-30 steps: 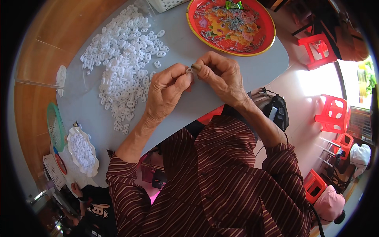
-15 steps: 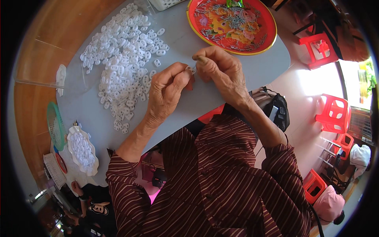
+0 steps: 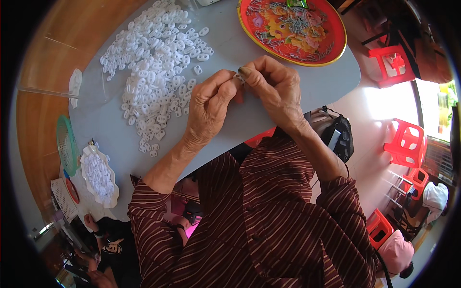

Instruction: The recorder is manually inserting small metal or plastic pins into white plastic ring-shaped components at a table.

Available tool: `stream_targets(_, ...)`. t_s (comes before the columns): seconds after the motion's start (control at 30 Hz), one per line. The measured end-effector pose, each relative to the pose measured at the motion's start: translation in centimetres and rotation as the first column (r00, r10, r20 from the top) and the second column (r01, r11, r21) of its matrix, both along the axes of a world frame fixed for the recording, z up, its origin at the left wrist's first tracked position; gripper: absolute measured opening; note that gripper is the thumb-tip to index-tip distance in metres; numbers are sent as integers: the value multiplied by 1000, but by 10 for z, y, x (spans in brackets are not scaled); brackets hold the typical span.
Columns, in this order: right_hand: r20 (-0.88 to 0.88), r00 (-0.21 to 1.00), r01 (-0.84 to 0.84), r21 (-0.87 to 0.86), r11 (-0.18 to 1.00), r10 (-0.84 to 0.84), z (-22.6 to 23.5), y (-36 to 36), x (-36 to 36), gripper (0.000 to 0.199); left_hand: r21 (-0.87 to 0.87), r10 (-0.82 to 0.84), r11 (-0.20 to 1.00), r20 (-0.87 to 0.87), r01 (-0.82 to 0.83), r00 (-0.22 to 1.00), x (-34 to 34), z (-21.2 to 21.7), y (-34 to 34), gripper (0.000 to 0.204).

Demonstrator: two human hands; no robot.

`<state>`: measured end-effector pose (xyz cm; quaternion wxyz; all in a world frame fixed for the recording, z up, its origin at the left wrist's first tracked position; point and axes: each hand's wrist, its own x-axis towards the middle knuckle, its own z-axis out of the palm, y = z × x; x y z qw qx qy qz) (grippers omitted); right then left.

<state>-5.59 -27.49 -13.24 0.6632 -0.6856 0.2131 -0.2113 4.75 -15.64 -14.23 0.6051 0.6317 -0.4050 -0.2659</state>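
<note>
Pinched in the fingertips of my left hand [image 3: 211, 103] is a small white plastic piece [image 3: 238, 77] with holes. My right hand [image 3: 276, 86] meets it there, thumb and forefinger closed against the piece; whether a pin sits between them is hidden. Left of my hands spreads a heap of similar white oval two-holed plastic pieces [image 3: 158, 77]. Beyond my right hand lies a round red flowered tray [image 3: 244, 21] with a gold rim, holding many small grey metal pins [image 3: 300, 21].
A white scalloped dish [image 3: 114, 199] of white pieces stands at the left, beside a green mesh basket [image 3: 66, 144]. Another person's hand [image 3: 90, 222] rests near the table's lower left edge. Red plastic stools [image 3: 403, 141] stand on the floor at right.
My right thumb and forefinger have come down onto the white piece, so both hands now touch at the fingertips. The whole view has shifted slightly.
</note>
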Motion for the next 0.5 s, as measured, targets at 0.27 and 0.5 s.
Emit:
stream_targets(0.27,242,968,-93,95,991,68,-15,-6,1,15,58,-92,994,43,90,995,13,13,-1,24)
stream_targets(0.5,177,982,-99,213,972,61,-12,-7,-5,15,55,79,980,771,-190,632,78,17,-1,13)
